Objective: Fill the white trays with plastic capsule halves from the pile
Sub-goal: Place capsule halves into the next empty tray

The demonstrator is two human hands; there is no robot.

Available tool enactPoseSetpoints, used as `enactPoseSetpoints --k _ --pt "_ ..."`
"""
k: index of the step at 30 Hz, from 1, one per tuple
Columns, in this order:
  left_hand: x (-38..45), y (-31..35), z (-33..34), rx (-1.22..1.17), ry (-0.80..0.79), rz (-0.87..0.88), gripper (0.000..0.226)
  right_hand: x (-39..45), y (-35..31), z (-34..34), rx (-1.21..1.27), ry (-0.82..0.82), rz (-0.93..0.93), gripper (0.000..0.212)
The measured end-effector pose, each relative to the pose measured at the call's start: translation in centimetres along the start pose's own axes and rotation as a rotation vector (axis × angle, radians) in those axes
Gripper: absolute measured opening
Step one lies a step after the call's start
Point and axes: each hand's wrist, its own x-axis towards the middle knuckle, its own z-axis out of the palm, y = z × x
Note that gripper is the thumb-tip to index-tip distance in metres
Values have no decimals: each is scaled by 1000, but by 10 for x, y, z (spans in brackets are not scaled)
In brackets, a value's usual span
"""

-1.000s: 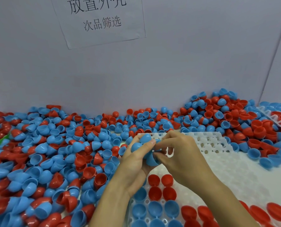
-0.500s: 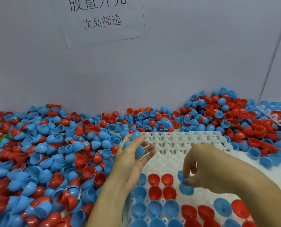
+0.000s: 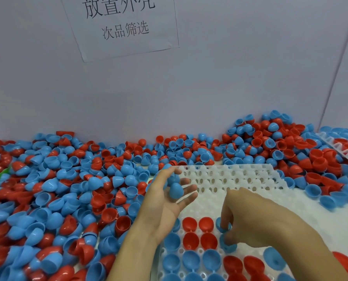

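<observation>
I see the white tray (image 3: 240, 179) lying flat in the lower middle of the frame, its long side running from the lower centre up toward the right, with the far rows of cups bare and the near rows filled. In my left hand (image 3: 167, 201), palm up over the tray's left edge, rests a small cluster of blue capsule halves (image 3: 174, 186); the fingers are loosely spread and only lightly cupped around them, and the nearest half sits dome up with its rounded end toward the lower right. My right hand (image 3: 256, 220) reaches down from the lower right, its fingertips (image 3: 226, 234) curled and pinching a blue capsule half (image 3: 228, 245) at a cup just right of the four red halves (image 3: 199, 232) in the tray (its opening is mostly hidden by the fingers, so I cannot tell which way it faces). Another blue half (image 3: 219, 223) shows just above those fingertips. The seated halves in the near rows, blue (image 3: 191, 260) and red alike, lie open side up. The loose pile of red and blue capsule halves (image 3: 67, 189) fills the left of the frame and wraps along the back wall to the right. A second filled tray (image 3: 347, 147) sits at the right edge. A paper sign (image 3: 124, 23) with printed characters hangs at the upper centre.
</observation>
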Motion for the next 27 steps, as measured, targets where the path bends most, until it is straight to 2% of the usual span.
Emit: enactPoseSetpoints --k 3,7,10,12,16,19,21,25,27 --pt "1 0 0 8 21 -2 31 -4 11 -8 66 59 -39 27" --pt "0 -1 -1 52 16 12 42 0 5 -9 246 375 -202 25" --pt "-2 -2 2 130 -43 26 52 7 -15 2 437 542 -335 38" --pt "-3 -4 5 222 -70 18 58 12 -23 11 466 625 -384 49" --pt "-4 -7 11 356 -117 -1 56 16 -29 17 396 694 -433 50" --pt "-4 -7 12 354 -164 33 54 17 -28 14 363 784 -426 32" --pt "-4 -9 11 357 -207 46 61 17 -28 12 365 836 -419 23" --pt "-5 -8 10 400 -255 73 61 17 -28 12 561 906 -362 11" --pt "-5 -6 10 406 -226 105 53 16 -27 9 691 845 -300 20"
